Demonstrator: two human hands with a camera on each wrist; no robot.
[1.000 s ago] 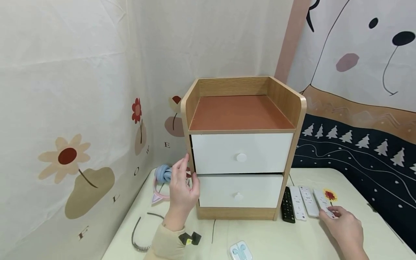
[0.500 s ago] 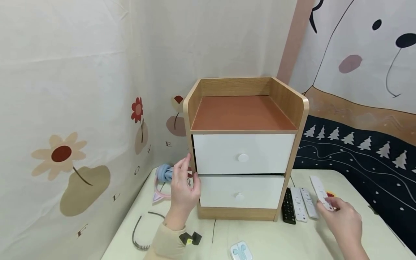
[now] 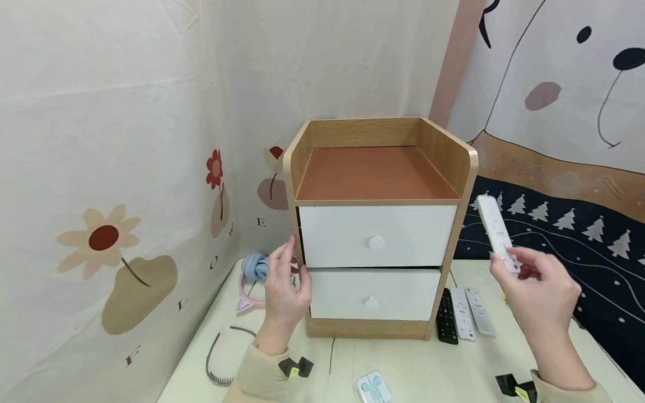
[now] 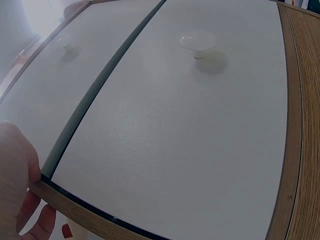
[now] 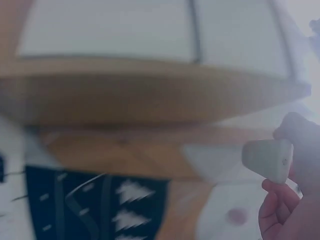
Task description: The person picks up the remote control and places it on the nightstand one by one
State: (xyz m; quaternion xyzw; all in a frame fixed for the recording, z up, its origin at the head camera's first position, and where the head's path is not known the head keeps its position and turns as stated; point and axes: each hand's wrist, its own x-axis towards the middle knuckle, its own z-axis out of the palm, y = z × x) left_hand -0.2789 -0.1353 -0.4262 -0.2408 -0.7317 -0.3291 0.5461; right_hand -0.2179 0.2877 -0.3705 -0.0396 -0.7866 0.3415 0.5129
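A small wooden cabinet (image 3: 368, 330) with two white drawers stands in the middle of the head view. My left hand (image 3: 285, 296) holds its left side edge, thumb at the front and fingers on the outer side, as the left wrist view shows with the hand (image 4: 17, 185) at the panel. My right hand (image 3: 541, 291) pinches the lower end of a white remote control (image 3: 496, 226), held tilted up in the air right of the cabinet. In the right wrist view the remote (image 5: 265, 157) shows end-on between thumb and fingers.
A black remote (image 3: 446, 318) and two white remotes (image 3: 462, 314) lie beside the cabinet's right side. Boxed earphones (image 3: 374, 387) lie in front. Left are a blue bundle (image 3: 254, 267), a pink cat-ear headband (image 3: 249, 302) and a dark coiled cord (image 3: 219, 380). Printed cloth hangs behind.
My right hand has lifted the rightmost white remote off the table and raised it beside the cabinet. My left hand has stayed on the cabinet's edge.
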